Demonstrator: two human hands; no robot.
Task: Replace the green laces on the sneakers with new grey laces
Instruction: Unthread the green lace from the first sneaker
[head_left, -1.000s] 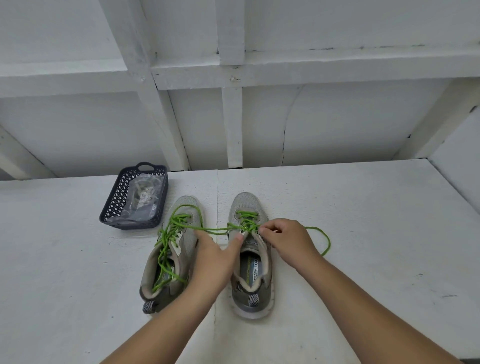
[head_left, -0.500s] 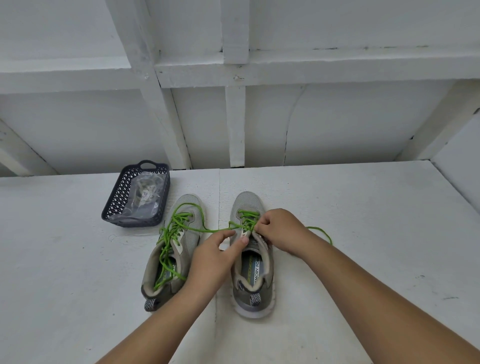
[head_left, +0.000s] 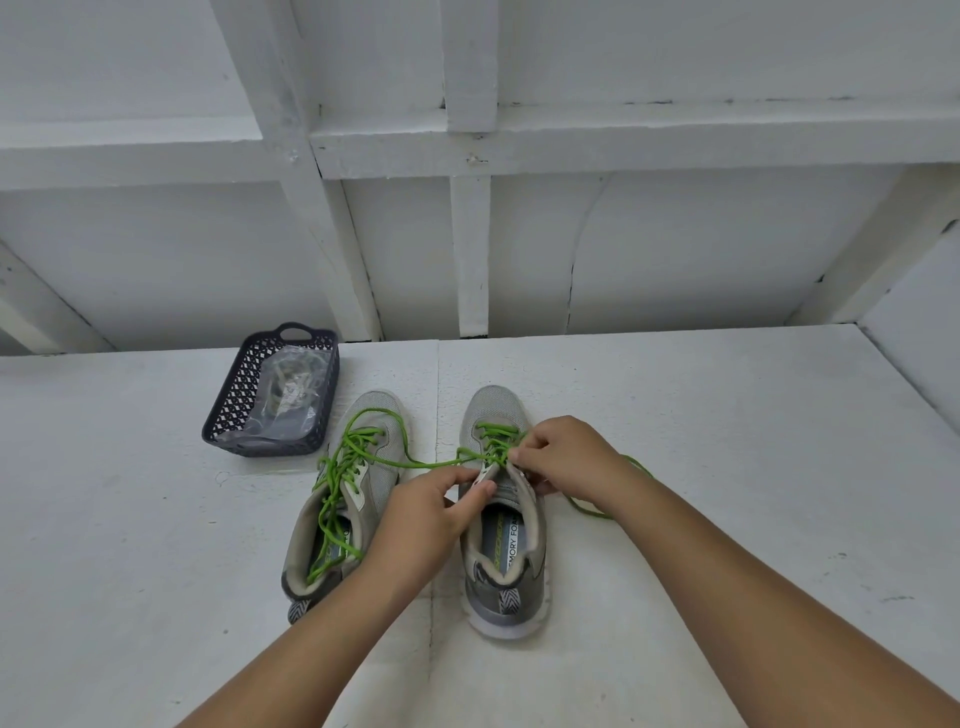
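Head view: I'm unlacing the right sneaker (head_left: 501, 519).

My right hand (head_left: 566, 457) pinches the green lace (head_left: 491, 447) at the upper eyelets; my left hand (head_left: 434, 512) pinches the tongue just below. The lace trails leftward across the left sneaker (head_left: 358, 488).

Two bare forearms, sleeveless in view; left hand (head_left: 426, 512), right hand (head_left: 569, 457) ungloved, ringless.
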